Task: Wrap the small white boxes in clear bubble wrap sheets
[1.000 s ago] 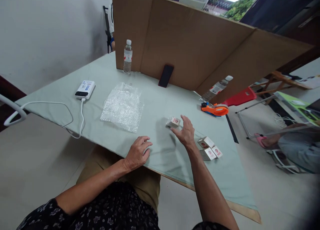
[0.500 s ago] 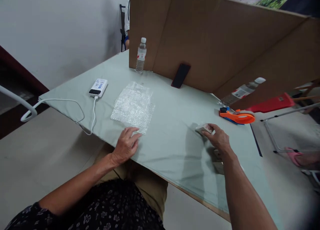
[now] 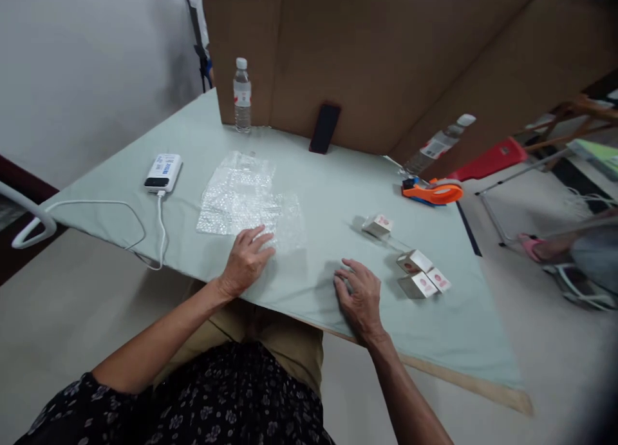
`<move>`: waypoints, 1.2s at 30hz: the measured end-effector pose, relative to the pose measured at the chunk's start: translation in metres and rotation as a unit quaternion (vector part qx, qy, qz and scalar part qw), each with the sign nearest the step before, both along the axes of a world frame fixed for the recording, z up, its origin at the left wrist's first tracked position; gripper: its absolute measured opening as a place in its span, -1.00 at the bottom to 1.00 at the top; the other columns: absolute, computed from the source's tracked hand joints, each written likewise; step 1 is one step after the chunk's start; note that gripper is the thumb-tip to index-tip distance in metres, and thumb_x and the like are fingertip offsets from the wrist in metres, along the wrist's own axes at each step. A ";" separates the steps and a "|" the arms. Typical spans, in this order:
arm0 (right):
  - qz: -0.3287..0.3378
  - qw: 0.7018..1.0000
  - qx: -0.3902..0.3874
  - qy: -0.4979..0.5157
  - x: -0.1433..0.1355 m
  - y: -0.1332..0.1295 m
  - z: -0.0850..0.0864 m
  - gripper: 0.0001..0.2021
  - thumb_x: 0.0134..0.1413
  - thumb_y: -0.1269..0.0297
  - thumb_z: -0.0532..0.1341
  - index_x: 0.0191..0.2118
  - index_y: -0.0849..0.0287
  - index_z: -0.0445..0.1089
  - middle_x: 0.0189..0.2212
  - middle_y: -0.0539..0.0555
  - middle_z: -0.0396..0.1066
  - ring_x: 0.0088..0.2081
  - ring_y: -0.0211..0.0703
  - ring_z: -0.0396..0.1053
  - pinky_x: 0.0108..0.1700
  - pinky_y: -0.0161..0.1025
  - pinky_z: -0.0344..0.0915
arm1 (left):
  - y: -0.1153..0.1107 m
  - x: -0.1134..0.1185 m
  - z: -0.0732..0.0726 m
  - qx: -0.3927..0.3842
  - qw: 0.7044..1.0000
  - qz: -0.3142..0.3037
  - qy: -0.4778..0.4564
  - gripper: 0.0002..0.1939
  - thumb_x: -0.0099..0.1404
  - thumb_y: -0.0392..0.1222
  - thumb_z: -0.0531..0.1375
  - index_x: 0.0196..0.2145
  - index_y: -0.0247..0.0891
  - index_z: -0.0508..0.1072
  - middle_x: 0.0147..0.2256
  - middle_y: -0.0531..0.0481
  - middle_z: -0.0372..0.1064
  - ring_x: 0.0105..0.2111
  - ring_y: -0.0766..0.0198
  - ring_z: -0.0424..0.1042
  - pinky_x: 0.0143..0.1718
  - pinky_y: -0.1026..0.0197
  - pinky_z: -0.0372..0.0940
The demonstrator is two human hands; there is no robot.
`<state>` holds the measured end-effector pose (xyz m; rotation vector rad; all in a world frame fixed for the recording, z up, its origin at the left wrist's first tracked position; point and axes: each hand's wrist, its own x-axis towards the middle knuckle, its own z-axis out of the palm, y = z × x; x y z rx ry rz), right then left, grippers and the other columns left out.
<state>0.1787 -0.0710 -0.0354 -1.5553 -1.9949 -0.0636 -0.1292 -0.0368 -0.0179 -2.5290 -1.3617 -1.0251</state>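
Note:
My left hand [image 3: 247, 259] rests at the near edge of the bubble wrap [image 3: 236, 197], its fingers spread and touching the clear sheet. Nothing is gripped in it. Over the table to the right, my right hand [image 3: 358, 295] is empty, with its fingers apart and slightly curled. Beyond its fingertips a small white box [image 3: 381, 224] with a reddish print stands alone on the cloth. Several more boxes like it [image 3: 419, 284] sit close together to the right of my right hand.
An orange tape dispenser [image 3: 432, 192] lies at the right rear, before a tilted water bottle [image 3: 437, 145]. Another bottle [image 3: 242, 97] and a dark phone [image 3: 325, 128] stand against the cardboard screen [image 3: 362, 58]. A corded power bank [image 3: 164, 172] lies at left.
My right hand has let go of the small white box and drawn back left and toward me. My left hand stays by the bubble wrap. The camera view has shifted.

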 end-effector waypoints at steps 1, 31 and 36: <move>-0.015 1.000 -0.001 0.007 0.004 -0.010 0.001 -0.84 0.20 0.24 0.14 -0.24 0.05 0.48 -0.03 0.14 0.49 0.05 0.06 0.38 0.08 0.06 0.23 | -0.010 0.010 -0.001 -0.016 0.999 -0.032 -0.003 -0.75 0.31 -0.41 0.13 -0.25 -0.15 0.56 0.00 -0.06 0.50 0.17 0.01 0.31 0.14 -0.18 0.22; 0.025 0.982 -0.070 0.173 -0.030 -0.011 0.043 -0.63 0.02 0.08 0.30 -0.07 0.12 0.35 -0.14 0.15 0.46 -0.17 0.01 0.40 -0.06 -0.02 0.32 | -0.066 0.033 0.002 -0.114 0.992 -0.001 0.055 -0.81 0.28 -0.39 0.15 -0.24 -0.19 0.50 -0.13 -0.12 0.47 0.02 0.00 0.36 0.22 -0.31 0.01; 0.088 0.979 -0.113 0.146 -0.069 0.013 0.021 -0.69 0.04 0.13 0.27 -0.10 0.12 0.35 -0.16 0.15 0.47 -0.14 0.04 0.40 -0.04 -0.01 0.29 | -0.067 0.037 0.000 -0.121 0.992 0.000 0.039 -0.85 0.31 -0.38 0.14 -0.27 -0.22 0.50 -0.15 -0.11 0.47 -0.03 0.04 0.36 0.20 -0.28 0.05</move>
